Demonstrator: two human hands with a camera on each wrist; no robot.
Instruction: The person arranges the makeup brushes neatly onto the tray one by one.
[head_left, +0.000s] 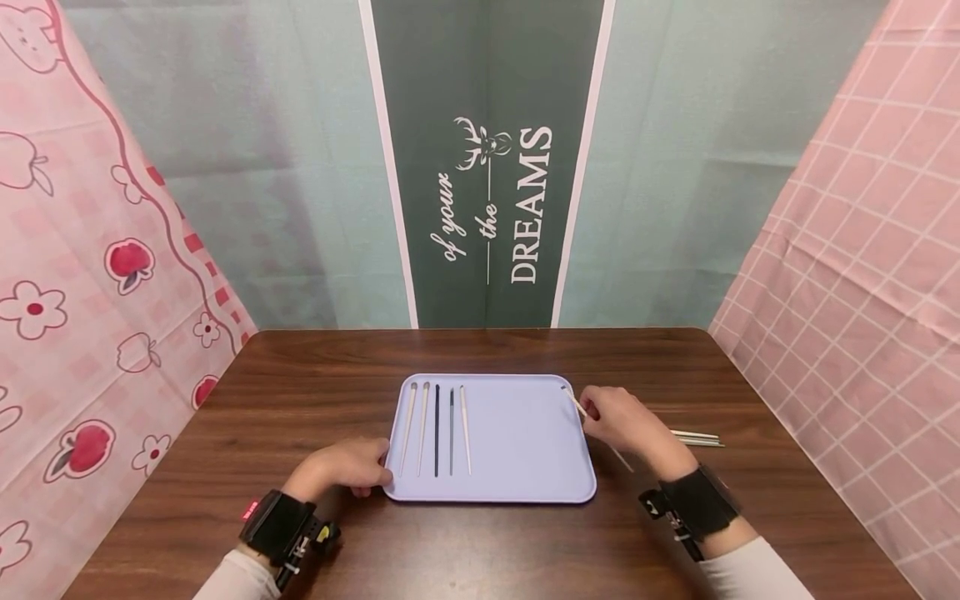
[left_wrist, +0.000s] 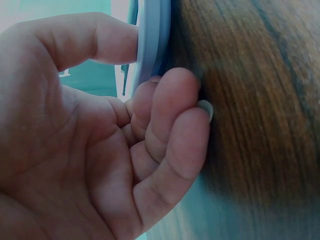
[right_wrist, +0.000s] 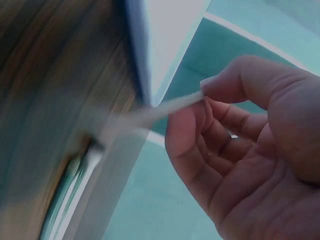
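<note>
A lavender tray (head_left: pixel 525 442) lies on the table. My left hand (head_left: pixel 348 464) grips its left rim, thumb on the edge and fingers curled underneath; the left wrist view shows that rim (left_wrist: pixel 154 40) from the side. Between thumb and fingertips, my right hand (head_left: pixel 624 423) pinches a slim, light-handled brush (head_left: pixel 575 402). Its dark tip overlaps the tray's upper right corner, while the handle slants down below the hand. In the right wrist view the brush (right_wrist: pixel 182 104) is blurred. Several thin brushes (head_left: pixel 437 429) stand in a row, side by side, across the tray's left part.
To the right of my right hand lie several more slim sticks (head_left: pixel 697 437), partly hidden by the wrist. The brown wooden table (head_left: pixel 480 550) ends at a green curtain (head_left: pixel 487 308) behind, with pink cloths (head_left: pixel 862 333) at both sides.
</note>
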